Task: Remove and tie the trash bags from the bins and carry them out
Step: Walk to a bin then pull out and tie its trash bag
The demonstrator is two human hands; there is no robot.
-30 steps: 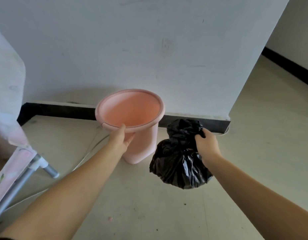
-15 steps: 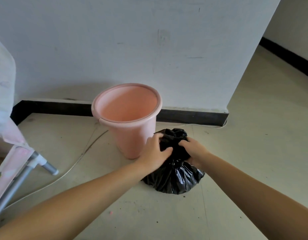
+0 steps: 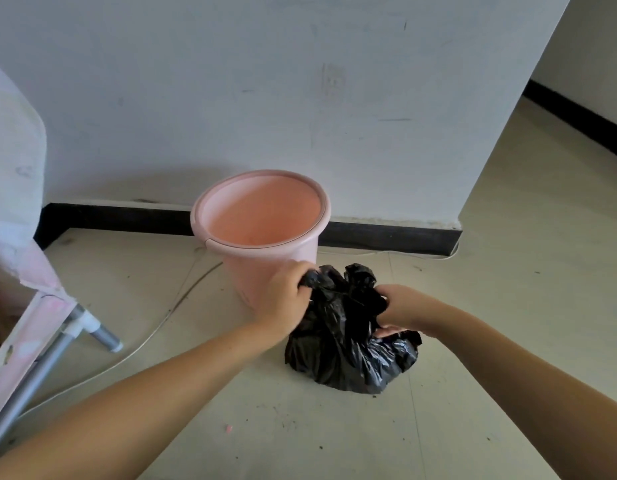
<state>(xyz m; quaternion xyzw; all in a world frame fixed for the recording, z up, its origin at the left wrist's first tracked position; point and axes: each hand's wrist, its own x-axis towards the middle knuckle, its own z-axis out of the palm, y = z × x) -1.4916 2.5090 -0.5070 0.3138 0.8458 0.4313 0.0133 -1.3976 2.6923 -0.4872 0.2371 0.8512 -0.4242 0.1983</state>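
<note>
on the floor just right of the pink bin point(image 3: 265, 233), left hand point(image 3: 283, 299) and right hand point(image 3: 402, 311) are each gripping an opposite ear of the black bag point(image 3: 345, 355), its neck lying between them.

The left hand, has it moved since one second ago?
Yes. The left hand left the pink bin's rim and went right and down to grip the black bag.
</note>
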